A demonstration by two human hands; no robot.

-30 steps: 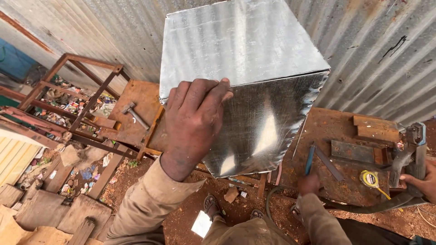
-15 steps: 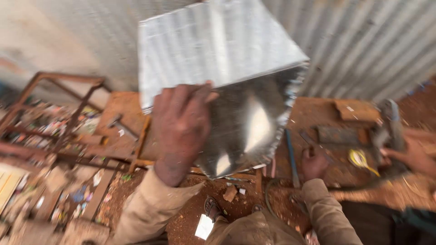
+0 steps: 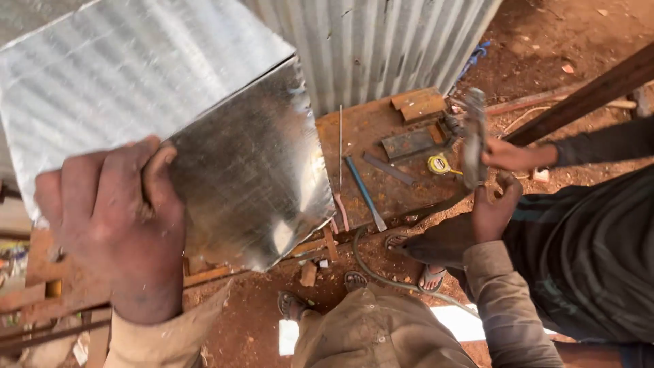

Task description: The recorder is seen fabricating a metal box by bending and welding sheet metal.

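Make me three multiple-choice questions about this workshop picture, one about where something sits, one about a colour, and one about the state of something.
1. Where does the tape measure lie?
A. On the rusty workbench
B. On the red dirt ground
C. In the left hand

2. What colour is the tape measure's case?
A. Blue
B. Yellow
C. White

3. How is the shiny sheet-metal box being kept?
A. Lying flat on the bench
B. Leaning against the wall, untouched
C. Held up off the bench by the left hand

Answers:
1 A, it rests on the bench top beside flat metal pieces.
2 B, its round case shows yellow.
3 C, the fingers of the left hand wrap its near edge, with the bench visible below. The right hand is away from it, near another person's hand.
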